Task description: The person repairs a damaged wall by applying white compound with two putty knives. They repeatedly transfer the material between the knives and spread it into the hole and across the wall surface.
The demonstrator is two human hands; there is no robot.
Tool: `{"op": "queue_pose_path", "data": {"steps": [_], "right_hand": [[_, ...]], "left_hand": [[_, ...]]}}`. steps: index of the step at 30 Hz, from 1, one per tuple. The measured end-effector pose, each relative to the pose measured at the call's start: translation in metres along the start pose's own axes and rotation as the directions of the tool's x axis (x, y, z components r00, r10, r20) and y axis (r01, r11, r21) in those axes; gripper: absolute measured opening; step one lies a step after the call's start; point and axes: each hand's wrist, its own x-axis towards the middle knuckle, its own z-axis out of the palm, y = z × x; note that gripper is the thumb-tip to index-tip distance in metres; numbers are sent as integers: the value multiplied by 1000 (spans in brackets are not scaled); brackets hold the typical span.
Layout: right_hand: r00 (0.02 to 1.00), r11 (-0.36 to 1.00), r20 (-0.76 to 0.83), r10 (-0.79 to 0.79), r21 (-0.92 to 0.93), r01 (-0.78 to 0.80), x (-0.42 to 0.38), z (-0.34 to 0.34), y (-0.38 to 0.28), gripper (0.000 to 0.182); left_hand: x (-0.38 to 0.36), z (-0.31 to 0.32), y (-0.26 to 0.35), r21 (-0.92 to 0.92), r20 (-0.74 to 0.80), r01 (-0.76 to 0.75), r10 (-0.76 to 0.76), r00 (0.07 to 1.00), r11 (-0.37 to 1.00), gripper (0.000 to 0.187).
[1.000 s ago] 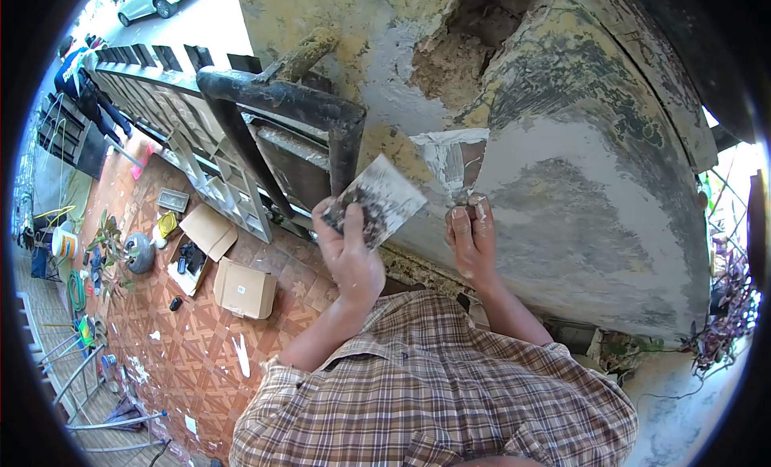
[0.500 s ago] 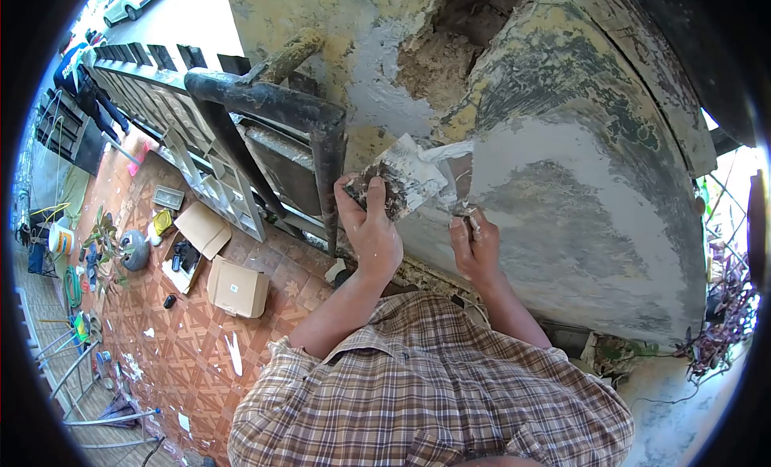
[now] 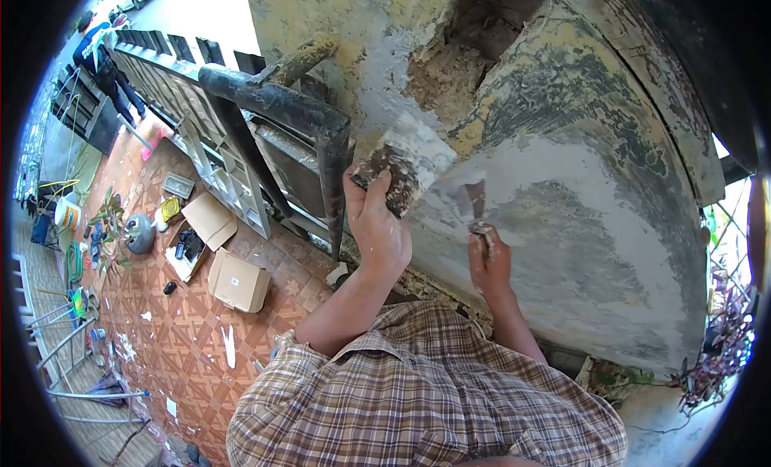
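My left hand (image 3: pixel 379 222) is closed on the near end of a flat rectangular plate (image 3: pixel 401 195), dark and crusted by the thumb and coated with white filler toward its far end. A putty knife (image 3: pixel 475 195) is held by its handle in my right hand (image 3: pixel 491 262), its blade blurred and streaked with white. The blade is just right of the plate, overlapping the grey-white patched wall (image 3: pixel 554 218) in this view. Beyond the plate, a rough hole (image 3: pixel 474 69) opens in the wall, showing crumbly brown material.
Left of the wall stands a dark metal gate (image 3: pixel 277 101). On the tiled floor (image 3: pixel 193 338) lie a cardboard box (image 3: pixel 238 281), an open carton with dark items (image 3: pixel 189 246) and a round grey pot (image 3: pixel 140 234). A person (image 3: pixel 104 65) stands beyond the gate's far end.
The putty knife has come away from the plate's filler and moved slightly right, with my right hand lower. My left hand and the plate have shifted a little right. The whole view has shifted slightly.
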Motion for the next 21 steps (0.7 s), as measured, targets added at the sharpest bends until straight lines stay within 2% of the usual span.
{"op": "queue_pose_path", "data": {"steps": [1,2,3,4,5,7,8,10,11,13,17,19,20,21], "right_hand": [[1000,1000,2,-5,3,5,-1,-5,4,16],[1000,999,-3,31,35,-31,-2,-11,6,15],[998,996,-7,67,65,-66,-3,-16,9,14],[997,996,-60,39,89,-34,-5,-16,13,13],[998,996,-56,33,89,-28,-7,-19,17,13],[999,990,-26,46,131,-43,-11,-24,23,13],[999,991,-23,43,131,-40,-13,-25,24,13],[998,987,0,65,146,-65,-15,-30,23,13],[998,987,0,62,146,-61,-15,-31,23,13],[998,984,16,57,167,-59,-16,-33,22,13],[998,990,59,8,142,-16,-9,-42,16,10],[999,983,52,-3,183,-6,-8,-42,20,10],[999,982,53,-7,187,-3,-8,-41,22,10],[998,976,49,26,215,-36,-8,-40,22,10]], "left_hand": [[2,1,0,7,8,-73,73,997,997,24],[4,2,-3,7,6,-77,77,997,997,24],[6,3,-10,89,-13,-211,213,977,973,25],[10,3,-17,172,-19,-338,346,938,925,26],[16,2,-24,169,-21,-343,352,936,924,26],[30,-1,-37,259,102,-625,622,776,737,28],[35,-4,-41,259,99,-627,625,774,735,28],[43,-6,-47,468,230,-723,719,656,509,24],[49,-6,-51,467,229,-724,722,653,507,24],[56,-4,-58,505,326,-798,783,529,330,20],[58,-5,-62,567,290,-754,776,561,333,19],[57,-6,-64,567,254,-732,766,591,377,20],[58,-5,-64,567,255,-735,768,587,372,20],[59,-1,-62,591,308,-756,787,534,282,20]]}}
